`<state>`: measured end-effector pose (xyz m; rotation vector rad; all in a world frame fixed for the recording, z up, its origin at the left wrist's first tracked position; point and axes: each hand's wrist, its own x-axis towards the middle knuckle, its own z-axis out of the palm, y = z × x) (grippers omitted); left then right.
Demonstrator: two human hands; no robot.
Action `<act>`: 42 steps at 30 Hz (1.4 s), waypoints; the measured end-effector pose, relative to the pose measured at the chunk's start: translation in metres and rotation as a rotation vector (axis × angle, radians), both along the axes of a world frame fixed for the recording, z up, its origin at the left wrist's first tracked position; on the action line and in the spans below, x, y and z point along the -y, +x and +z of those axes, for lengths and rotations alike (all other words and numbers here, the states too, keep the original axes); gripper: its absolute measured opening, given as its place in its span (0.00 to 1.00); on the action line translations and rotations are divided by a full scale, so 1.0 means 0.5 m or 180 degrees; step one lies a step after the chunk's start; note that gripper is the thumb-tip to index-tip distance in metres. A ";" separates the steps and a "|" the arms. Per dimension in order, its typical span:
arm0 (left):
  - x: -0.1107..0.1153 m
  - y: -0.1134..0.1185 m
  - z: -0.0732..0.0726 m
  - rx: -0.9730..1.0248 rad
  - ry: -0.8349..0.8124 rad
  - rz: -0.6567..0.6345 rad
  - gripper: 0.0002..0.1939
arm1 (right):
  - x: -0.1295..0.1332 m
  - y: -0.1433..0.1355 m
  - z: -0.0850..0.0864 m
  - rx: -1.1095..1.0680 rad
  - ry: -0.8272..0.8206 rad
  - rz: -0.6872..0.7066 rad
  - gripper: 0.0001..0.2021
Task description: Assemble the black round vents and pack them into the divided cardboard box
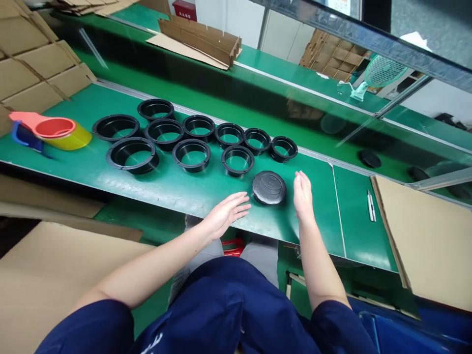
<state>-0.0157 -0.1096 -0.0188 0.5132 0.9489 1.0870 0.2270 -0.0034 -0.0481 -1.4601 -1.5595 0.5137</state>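
Bright, cool light, apparently from above, leaves pale glare along the front of the desk (214,191) and soft shadows around the lid (269,187). Wide-angle distortion stretches the edges; the middle looks fairly sharp.

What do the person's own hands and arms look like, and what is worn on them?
Both the left hand and the right hand are bare: no gloves, and no rings, watch or bracelet to be seen. The forearms are uncovered too. Short, plain navy-blue sleeves cover the upper arms.
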 end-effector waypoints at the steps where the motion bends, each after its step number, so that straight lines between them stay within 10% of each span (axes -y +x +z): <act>1: -0.002 0.002 0.001 -0.0020 0.0000 0.0006 0.21 | 0.009 0.012 -0.006 -0.0202 -0.0148 -0.0025 0.36; 9: -0.020 0.026 -0.005 -0.0142 0.0017 0.0175 0.23 | 0.097 -0.065 0.136 0.1306 0.1165 0.0583 0.38; 15: -0.016 0.021 -0.010 -0.0024 0.0032 0.0245 0.23 | 0.038 -0.142 0.086 0.2338 0.0311 0.1623 0.34; 22: -0.023 0.009 0.000 -0.0344 0.0128 0.0022 0.25 | 0.009 -0.003 0.010 -0.0048 -0.0311 -0.0126 0.38; 30: -0.029 0.034 0.000 -0.1026 0.0713 0.0196 0.43 | 0.102 -0.068 0.012 -0.1200 -0.0461 0.1293 0.33; 33: -0.022 -0.018 -0.003 -0.1352 0.1107 0.0407 0.24 | 0.120 -0.100 0.035 -0.1369 -0.0642 0.1460 0.33; 39: 0.050 -0.160 0.049 -0.2263 0.1654 0.0785 0.17 | 0.129 -0.189 0.039 -0.1583 -0.0955 0.2063 0.33; 42: 0.101 -0.195 0.072 -0.1983 0.1753 0.0622 0.34 | 0.143 -0.250 0.048 -0.1534 -0.1094 0.2468 0.32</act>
